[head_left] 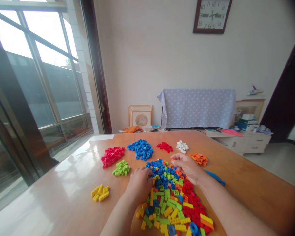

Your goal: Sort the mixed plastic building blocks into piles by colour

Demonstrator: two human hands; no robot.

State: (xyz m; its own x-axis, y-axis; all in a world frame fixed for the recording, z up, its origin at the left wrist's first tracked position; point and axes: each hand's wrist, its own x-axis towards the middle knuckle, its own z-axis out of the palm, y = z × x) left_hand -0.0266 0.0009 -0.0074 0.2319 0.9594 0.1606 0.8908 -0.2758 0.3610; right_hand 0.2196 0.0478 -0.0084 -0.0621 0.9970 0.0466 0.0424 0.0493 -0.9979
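Note:
A large mixed pile of toy building bricks [172, 201] in blue, green, yellow, orange and red lies in front of me on the wooden table [71, 183]. My left hand [140, 178] rests at the pile's left edge, its fingers curled down among blue pieces; what is between them is hidden. Over the pile's far right side, my right hand [186, 166] pinches a small orange brick [172, 159] between thumb and forefinger. Close to this hand is a heap of orange bricks [199, 159]. A light-green heap [121, 168] lies to the left of my left hand.
Further heaps hold blue pieces [140, 149], pinkish-red bricks [112, 156], red bricks [165, 147], white bricks [182, 146] and yellow bricks [100, 192]. A blue item [215, 177] lies partly behind my right forearm. Beyond the table stands a white cabinet [253, 144].

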